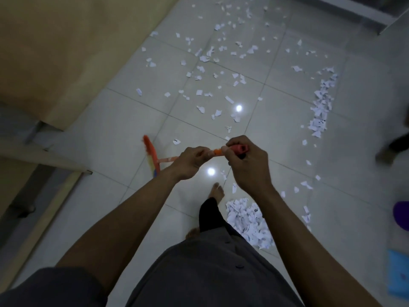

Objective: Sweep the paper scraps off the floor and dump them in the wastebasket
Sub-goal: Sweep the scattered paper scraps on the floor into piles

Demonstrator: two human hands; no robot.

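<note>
Head view: a pale tiled floor (132, 120) is seen from above, strewn with white paper scraps (199, 92). Scraps are scattered thinly over the middle and far tiles. A long ragged band of scraps (321, 107) is noted toward the right side. A dense pile (247, 220) is gathered near the bottom centre, just beside a bare foot (217, 191) and a dark trouser leg.

An orange broom (218, 151) is held in front of the body. The left hand (192, 161) is wrapped round the shaft, fingers curled under. The right hand (247, 167) is closed round the top end of the shaft, where a red cap (240, 149) is exposed above the knuckles. A short length of shaft is visible between the two hands. The broom head (152, 154) is seen to the left of the hands, blurred, orange with multicoloured bristles. Whether it touches the floor cannot be told.

Two bright light reflections are recorded on the tiles, one (211, 172) just below the hands. A beige surface (55, 52) is seen at upper left. At the right edge a purple rounded object (401, 216) and a light blue flat object (398, 273) are cut off by the frame; neither can be identified. A dark blurred shape (394, 147) is noted higher on the same edge, also unidentified.
</note>
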